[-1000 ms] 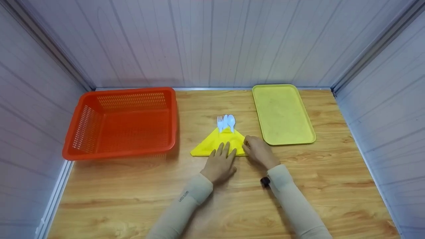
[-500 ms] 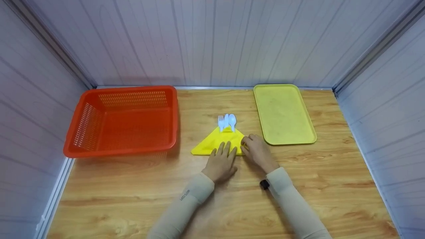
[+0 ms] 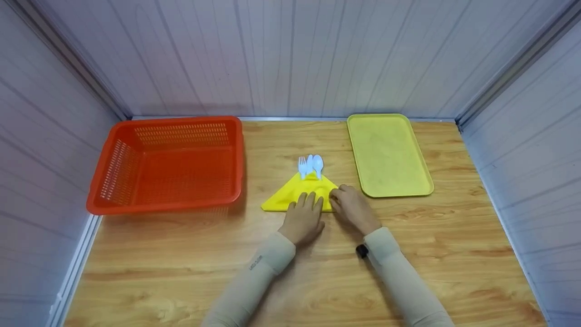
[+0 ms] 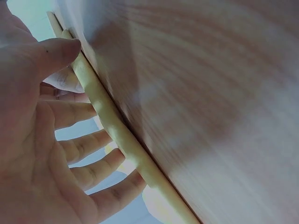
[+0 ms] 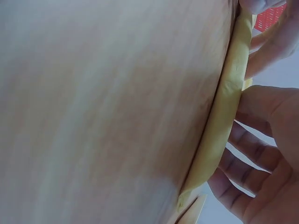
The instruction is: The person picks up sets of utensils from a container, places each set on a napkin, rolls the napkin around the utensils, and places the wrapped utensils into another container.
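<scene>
A yellow cloth napkin (image 3: pixel 282 200), folded into a triangle, lies on the table with its long edge toward me. From its top point stick out a white plastic fork (image 3: pixel 302 167), a knife (image 3: pixel 310 164) and a spoon (image 3: pixel 318 164). My left hand (image 3: pixel 302 220) rests on the middle of the napkin, fingers spread. In the left wrist view its fingertips (image 4: pixel 133 182) press along the folded edge. My right hand (image 3: pixel 356 210) pinches the napkin near its right corner, fingers bent; the corner is mostly hidden under it in the head view.
An orange-red plastic basket (image 3: pixel 165 210) stands at the left. A yellow tray (image 3: pixel 390 154) lies at the back right, just beyond my right hand. Pale panel walls (image 3: pixel 290 59) close off the wooden table (image 3: pixel 327 286) at the back and both sides.
My right fingers shift slightly at the napkin's right corner and now sit closer together. My left hand stays on the napkin; the cutlery stays put.
</scene>
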A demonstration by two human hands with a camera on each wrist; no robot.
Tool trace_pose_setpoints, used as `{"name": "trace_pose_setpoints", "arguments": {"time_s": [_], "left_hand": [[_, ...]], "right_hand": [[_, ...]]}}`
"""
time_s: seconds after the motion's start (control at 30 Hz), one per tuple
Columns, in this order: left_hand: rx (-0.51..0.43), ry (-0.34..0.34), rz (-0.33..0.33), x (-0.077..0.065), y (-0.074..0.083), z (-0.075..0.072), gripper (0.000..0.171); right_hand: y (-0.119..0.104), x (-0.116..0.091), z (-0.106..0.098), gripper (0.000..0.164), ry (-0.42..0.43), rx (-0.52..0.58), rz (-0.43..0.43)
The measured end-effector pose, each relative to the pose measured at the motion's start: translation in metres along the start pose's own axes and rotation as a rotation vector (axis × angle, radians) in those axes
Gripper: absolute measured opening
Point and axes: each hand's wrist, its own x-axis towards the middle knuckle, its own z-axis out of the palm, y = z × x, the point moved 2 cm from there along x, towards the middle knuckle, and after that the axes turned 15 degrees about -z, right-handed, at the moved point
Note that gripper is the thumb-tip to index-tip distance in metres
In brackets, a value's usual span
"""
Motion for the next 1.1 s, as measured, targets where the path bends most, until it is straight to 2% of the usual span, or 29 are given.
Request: {"name": "trace_pose_setpoints", "arguments": {"time_s": [0.13,0.3,0.4,0.53,0.67,0.83,0.97,1.1], "left_hand": [[0.006,0.013,-0.003,-0.001,0.001,-0.001,0.066],[0.011,0.0,-0.007,0.0,0.001,-0.001,0.066],[0.012,-0.011,-0.008,-0.001,0.001,-0.001,0.067],[0.008,0.007,-0.004,-0.001,0.0,-0.002,0.067],[0.016,0.029,-0.001,-0.002,0.0,-0.003,0.067],[0.009,0.004,-0.01,-0.002,0.001,-0.005,0.067],[0.008,-0.028,-0.022,-0.001,0.002,-0.005,0.065],[0.007,-0.027,-0.028,-0.001,0.001,-0.004,0.064]], "right_hand": [[0.002,0.001,-0.001,0.018,-0.025,-0.024,0.05],[0.007,0.005,-0.003,0.046,-0.118,0.002,0.198],[0.009,0.008,-0.004,0.055,-0.184,0.035,0.274],[0.012,0.011,-0.006,0.056,-0.216,0.076,0.329],[0.014,0.012,-0.007,0.05,-0.196,0.144,0.349],[0.018,0.011,-0.007,0.041,-0.185,0.231,0.392],[0.021,0.009,-0.007,0.043,-0.204,0.295,0.429],[0.024,0.001,-0.012,0.043,-0.206,0.384,0.463]]}}
